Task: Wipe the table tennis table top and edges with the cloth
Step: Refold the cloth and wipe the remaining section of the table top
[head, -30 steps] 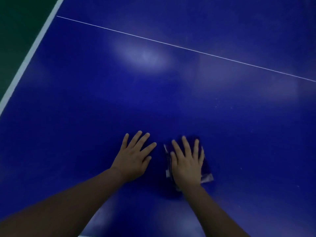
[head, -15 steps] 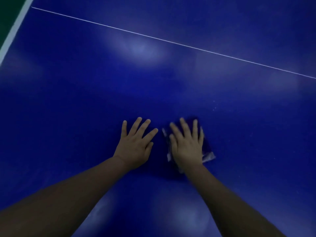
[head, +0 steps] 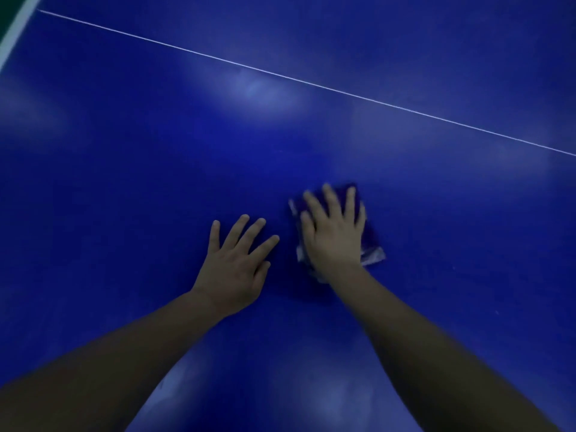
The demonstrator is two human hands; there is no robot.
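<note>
Cloth (head: 367, 244) lies directly under the right hand (head: 335, 241), which presses it flat on the table top (head: 124, 151) with spread fingers, not closed around it. Its long axis runs away from the person, along the fingers, toward the white line (head: 311, 84). The left hand (head: 237, 263) rests just beside, flat and empty, on bare surface. I judge the next stroke goes forward.

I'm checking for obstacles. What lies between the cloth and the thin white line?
Only bare blue table top separates the cloth from the white line in the head view.
</note>
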